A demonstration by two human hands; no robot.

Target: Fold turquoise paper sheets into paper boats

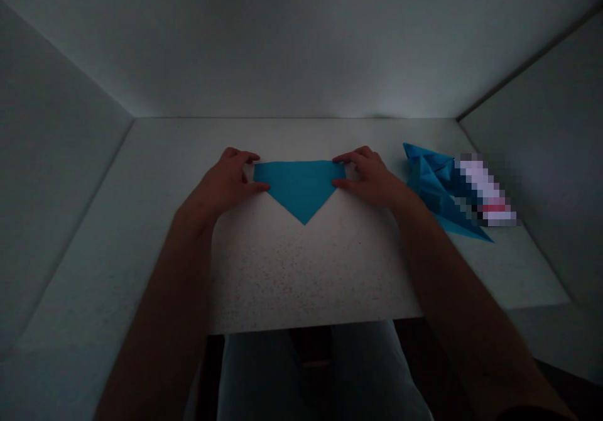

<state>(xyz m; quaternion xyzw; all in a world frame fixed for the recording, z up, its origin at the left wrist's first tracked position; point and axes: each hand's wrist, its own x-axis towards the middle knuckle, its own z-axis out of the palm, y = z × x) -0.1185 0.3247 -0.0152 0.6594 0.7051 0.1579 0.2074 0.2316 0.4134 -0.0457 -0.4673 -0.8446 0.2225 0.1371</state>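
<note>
A folded sheet of blue paper [304, 185] lies in the middle of the white table, its straight edge at the far side and its point toward me. My left hand [235, 179] grips its left end, thumb on the near side and fingertips at the far corner. At the right end my right hand [365, 176] holds the paper the same way, with thumb and forefinger spread over the edge. The undersides of the paper are hidden.
To the right on the table [301, 283] lies a folded blue paper piece [431, 185] with pointed ends. Beside it is a blurred white and red item [485, 185]. White walls [292, 44] enclose the back and both sides. My legs are below the front edge.
</note>
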